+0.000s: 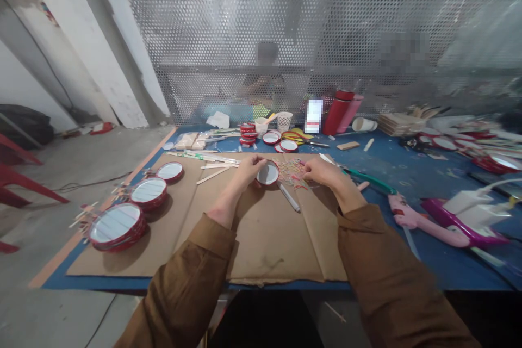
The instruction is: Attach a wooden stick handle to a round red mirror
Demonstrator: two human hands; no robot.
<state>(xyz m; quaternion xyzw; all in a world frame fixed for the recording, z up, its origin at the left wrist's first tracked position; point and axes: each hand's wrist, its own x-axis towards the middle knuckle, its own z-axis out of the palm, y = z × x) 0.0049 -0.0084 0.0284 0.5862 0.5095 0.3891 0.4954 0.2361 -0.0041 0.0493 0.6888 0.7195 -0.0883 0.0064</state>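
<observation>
My left hand point(249, 172) is closed on the edge of a small round drum point(268, 173) with a red rim and white face, tilted up above the cardboard point(269, 244). My right hand point(322, 171) has its fingers pinched together beside a heap of tiny coloured pieces point(294, 169), which look like rubber bands. Whatever is between those fingertips is too small to make out. Just below the drum lies a white marker-like stick point(289, 198). Several thin wooden sticks point(214, 173) rest left of my left hand.
Stacked red drums point(116, 223) stand along the left. A pink glue gun point(428, 228) and a purple holder with white plugs point(459, 223) sit at the right. Farther back are paper cups point(284, 121), scissors point(305, 138), a red flask point(338, 112) and a perforated metal panel point(228, 27).
</observation>
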